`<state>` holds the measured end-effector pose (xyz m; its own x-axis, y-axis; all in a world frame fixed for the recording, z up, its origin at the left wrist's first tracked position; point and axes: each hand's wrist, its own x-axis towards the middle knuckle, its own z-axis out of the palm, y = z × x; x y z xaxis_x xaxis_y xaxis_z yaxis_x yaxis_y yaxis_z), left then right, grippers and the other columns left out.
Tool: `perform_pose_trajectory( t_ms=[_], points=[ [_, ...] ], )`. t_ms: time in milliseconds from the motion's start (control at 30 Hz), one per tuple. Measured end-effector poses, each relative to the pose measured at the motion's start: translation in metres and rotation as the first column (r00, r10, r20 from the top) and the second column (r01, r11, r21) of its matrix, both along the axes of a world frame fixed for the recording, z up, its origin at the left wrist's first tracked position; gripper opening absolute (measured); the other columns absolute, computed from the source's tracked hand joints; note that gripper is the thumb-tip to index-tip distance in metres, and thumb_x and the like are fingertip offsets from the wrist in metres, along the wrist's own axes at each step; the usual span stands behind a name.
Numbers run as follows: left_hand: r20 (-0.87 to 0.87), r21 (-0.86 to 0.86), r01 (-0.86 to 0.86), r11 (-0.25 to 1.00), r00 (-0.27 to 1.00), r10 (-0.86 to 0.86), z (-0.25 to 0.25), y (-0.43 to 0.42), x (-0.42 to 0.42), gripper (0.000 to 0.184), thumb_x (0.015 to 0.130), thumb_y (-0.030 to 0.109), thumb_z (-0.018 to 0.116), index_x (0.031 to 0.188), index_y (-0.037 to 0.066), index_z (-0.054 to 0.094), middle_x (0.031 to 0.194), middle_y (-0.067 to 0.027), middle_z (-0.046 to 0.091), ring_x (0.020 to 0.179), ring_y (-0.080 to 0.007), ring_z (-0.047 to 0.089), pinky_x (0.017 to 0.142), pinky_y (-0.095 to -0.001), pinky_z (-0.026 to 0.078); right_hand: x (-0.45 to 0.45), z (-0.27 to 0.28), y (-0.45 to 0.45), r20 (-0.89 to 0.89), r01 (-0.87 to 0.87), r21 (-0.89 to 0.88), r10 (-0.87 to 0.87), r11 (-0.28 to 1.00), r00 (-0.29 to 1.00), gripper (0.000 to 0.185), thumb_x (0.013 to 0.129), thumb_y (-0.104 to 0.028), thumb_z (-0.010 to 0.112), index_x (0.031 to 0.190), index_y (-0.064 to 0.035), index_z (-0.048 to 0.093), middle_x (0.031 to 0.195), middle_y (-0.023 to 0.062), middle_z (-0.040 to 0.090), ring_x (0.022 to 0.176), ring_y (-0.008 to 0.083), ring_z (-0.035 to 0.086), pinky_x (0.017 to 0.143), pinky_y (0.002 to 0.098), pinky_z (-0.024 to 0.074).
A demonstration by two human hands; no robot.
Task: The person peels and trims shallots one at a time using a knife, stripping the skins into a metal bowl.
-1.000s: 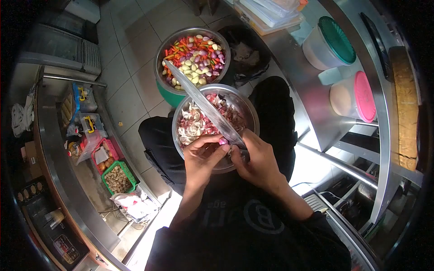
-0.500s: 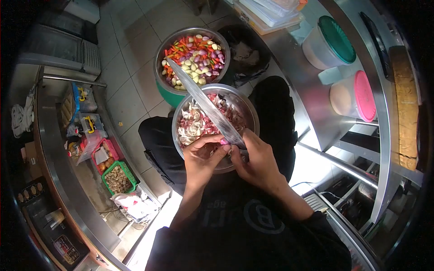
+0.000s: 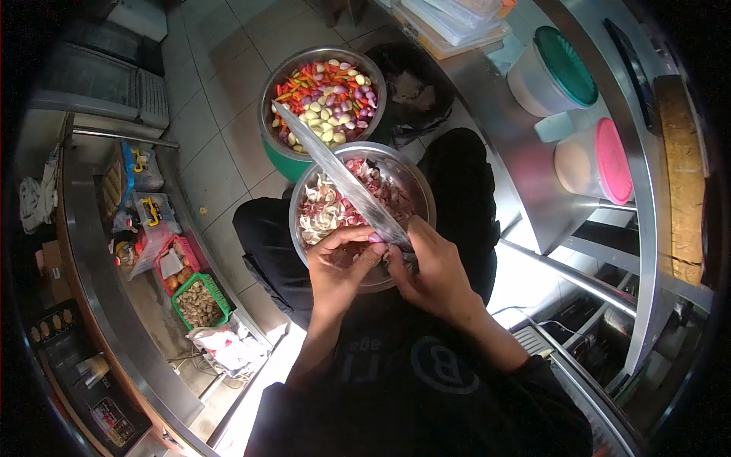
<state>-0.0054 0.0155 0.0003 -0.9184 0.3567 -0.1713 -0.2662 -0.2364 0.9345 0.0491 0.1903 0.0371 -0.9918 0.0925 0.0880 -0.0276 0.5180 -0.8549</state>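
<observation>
My left hand (image 3: 339, 263) pinches a small purple shallot (image 3: 375, 238) between thumb and fingers. In my right hand (image 3: 434, 270) is a large knife (image 3: 335, 167), its long blade slanting up and left across two bowls. The blade's lower end is beside the shallot. Beneath both hands is a steel bowl (image 3: 428, 183) of reddish and whitish peels (image 3: 324, 213). Beyond it a second steel bowl (image 3: 268, 91) holds red and orange chillies, peeled garlic cloves and shallots, and the knife's tip overlaps its left side.
A green container (image 3: 278, 158) is under the far bowl. To its right is a black bag (image 3: 430, 95). A steel counter (image 3: 502, 160) at right bears tubs with green (image 3: 567, 67) and pink (image 3: 614, 160) lids. Baskets, one green (image 3: 221, 301), stand on the left shelf.
The knife blade tilts slightly up and down between frames, and its tip is now a little further left than half a second ago. Both hands stay almost in place.
</observation>
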Motion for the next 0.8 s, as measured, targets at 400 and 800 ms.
perform_pose_trajectory(
  t_ms=[400, 800],
  points=[
    [0.065, -0.004, -0.013, 1.000, 0.998, 0.013, 0.001, -0.001, 0.000, 0.031, 0.093, -0.012, 0.078, 0.123, -0.006, 0.074, 0.115, -0.0117, 0.078, 0.106, -0.0174, 0.074, 0.096, -0.0320, 0.060, -0.004, 0.000, 0.005, -0.050, 0.014, -0.047, -0.016, 0.999, 0.999, 0.035, 0.095, -0.006, 0.069, 0.125, 0.0019, 0.052, 0.106, 0.0243, 0.064, 0.088, 0.0495, 0.068, 0.066, 0.0544, 0.0549],
    [-0.028, -0.072, 0.087, 0.994, 0.996, -0.090, -0.002, -0.006, -0.003, 0.032, 0.091, -0.015, 0.077, 0.121, -0.006, 0.075, 0.113, -0.0127, 0.078, 0.104, -0.0184, 0.075, 0.097, -0.0329, 0.060, -0.003, -0.005, 0.008, 0.010, -0.081, 0.055, 0.080, 0.995, 0.997, 0.034, 0.095, -0.005, 0.068, 0.124, 0.0011, 0.051, 0.104, 0.0246, 0.065, 0.086, 0.0491, 0.069, 0.067, 0.0550, 0.0566]
  ],
)
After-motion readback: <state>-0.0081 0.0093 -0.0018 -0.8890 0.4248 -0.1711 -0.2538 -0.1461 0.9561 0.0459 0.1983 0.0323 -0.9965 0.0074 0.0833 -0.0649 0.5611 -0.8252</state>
